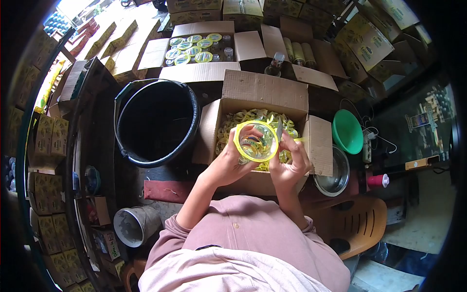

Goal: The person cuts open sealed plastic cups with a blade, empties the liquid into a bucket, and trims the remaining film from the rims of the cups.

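My left hand (227, 159) is wrapped round a clear cup (256, 141) with a bright yellow rim, its round end facing up at me. At the right side of that rim is my right hand (291, 164), fingers closed in a pinch. A small grey blade (279, 128) sticks up from these fingers, beside the cup. A bit of yellow strip (300, 139) shows at the fingers too. Below both hands stands an open cardboard box (265, 92), filled with a heap of yellow and clear trimmings (233, 121).
Left of the box stands a large black bucket (127, 153); a white bucket (151, 221) sits lower. A green bowl (347, 131), a metal bowl (342, 177) and a pink spool (375, 181) are to the right. Behind, a carton (194, 71) holds several yellow-rimmed cups.
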Motion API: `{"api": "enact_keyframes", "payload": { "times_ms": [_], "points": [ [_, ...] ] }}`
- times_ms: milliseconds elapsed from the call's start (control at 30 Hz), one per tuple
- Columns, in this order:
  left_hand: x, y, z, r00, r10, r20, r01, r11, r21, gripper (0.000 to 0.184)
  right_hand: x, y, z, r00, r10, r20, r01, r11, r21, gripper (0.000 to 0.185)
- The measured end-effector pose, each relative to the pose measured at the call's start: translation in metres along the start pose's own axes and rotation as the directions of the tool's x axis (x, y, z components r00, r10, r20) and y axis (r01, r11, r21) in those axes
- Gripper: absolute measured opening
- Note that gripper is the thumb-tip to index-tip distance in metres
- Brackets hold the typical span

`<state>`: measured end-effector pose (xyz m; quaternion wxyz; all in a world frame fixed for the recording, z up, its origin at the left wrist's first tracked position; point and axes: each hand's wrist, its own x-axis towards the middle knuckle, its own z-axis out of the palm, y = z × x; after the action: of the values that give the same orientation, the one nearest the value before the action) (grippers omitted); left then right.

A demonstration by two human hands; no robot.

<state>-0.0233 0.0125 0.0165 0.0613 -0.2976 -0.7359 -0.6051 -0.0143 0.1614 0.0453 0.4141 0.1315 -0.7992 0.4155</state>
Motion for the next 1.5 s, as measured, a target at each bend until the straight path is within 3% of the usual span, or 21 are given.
{"api": "enact_keyframes", "payload": {
  "times_ms": [233, 400, 633, 700, 933, 1133, 1233, 1367, 1500],
  "points": [
    [0.004, 0.000, 0.003, 0.997, -0.077, -0.017, 0.071, 0.966, -0.250, 0.071, 0.000, 0.005, -0.003, 0.993, 0.113, 0.029, -0.116, 0.988, 0.106, 0.037],
    [0.006, 0.000, 0.003, 0.994, -0.101, -0.049, 0.075, 0.924, -0.376, 0.070, -0.003, -0.002, -0.006, 0.994, 0.107, 0.023, -0.108, 0.991, 0.081, 0.034],
    [0.005, 0.000, 0.002, 0.996, -0.086, 0.002, 0.082, 0.940, -0.332, 0.069, -0.002, -0.005, -0.006, 0.998, 0.060, 0.032, -0.061, 0.998, 0.005, 0.034],
    [0.004, 0.002, 0.001, 0.996, -0.071, 0.048, 0.082, 0.954, -0.289, 0.070, -0.003, 0.003, -0.005, 0.996, 0.079, 0.032, -0.081, 0.994, 0.070, 0.033],
    [0.006, 0.003, 0.002, 0.994, -0.105, -0.021, 0.081, 0.864, -0.497, 0.070, -0.003, 0.002, -0.007, 0.995, 0.100, 0.023, -0.102, 0.986, 0.133, 0.031],
    [0.004, 0.002, 0.004, 0.988, -0.145, -0.055, 0.098, 0.858, -0.504, 0.072, -0.008, -0.008, -0.007, 0.994, 0.080, 0.077, -0.085, 0.995, 0.061, 0.032],
    [0.002, 0.000, 0.004, 0.998, -0.051, -0.028, 0.039, 0.945, -0.325, 0.070, -0.005, -0.008, -0.007, 0.995, 0.067, 0.068, -0.069, 0.997, 0.025, 0.034],
    [0.001, 0.005, 0.002, 0.998, -0.041, 0.055, 0.057, 0.942, -0.330, 0.069, -0.006, 0.008, -0.003, 0.994, 0.098, 0.040, -0.102, 0.985, 0.142, 0.035],
    [0.002, 0.003, 0.006, 0.990, -0.131, -0.053, 0.078, 0.819, -0.569, 0.062, -0.008, 0.002, -0.005, 0.988, 0.153, 0.012, -0.153, 0.976, 0.158, 0.033]
  ]
}}
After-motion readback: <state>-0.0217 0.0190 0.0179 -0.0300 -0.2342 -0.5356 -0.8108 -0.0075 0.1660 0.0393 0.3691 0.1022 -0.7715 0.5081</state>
